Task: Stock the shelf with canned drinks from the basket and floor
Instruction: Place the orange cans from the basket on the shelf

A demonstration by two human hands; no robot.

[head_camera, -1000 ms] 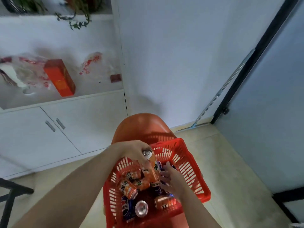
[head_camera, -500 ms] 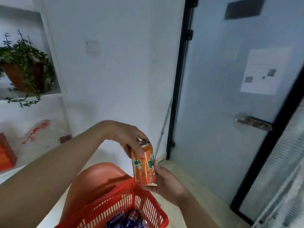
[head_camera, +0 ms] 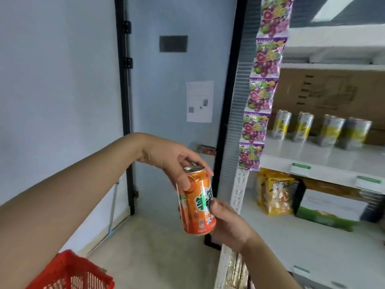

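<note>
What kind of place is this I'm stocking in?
Probably a small shop, or a mock-up of one: white shelving with labels on its front edges, a row of yellow cans, and a hanging strip of grape snack packets.

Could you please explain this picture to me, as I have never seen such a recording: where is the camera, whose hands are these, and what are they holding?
No machine: a person wears a wide-angle camera on the head, looking forward and down, so both arms are theirs. The left hand grips the top of an orange drink can; the right hand holds its lower side. On the right, a white shelf carries four silver-and-yellow cans, with a yellow snack bag beneath and purple snack packets hanging on its post. A red basket shows bottom left.
</note>
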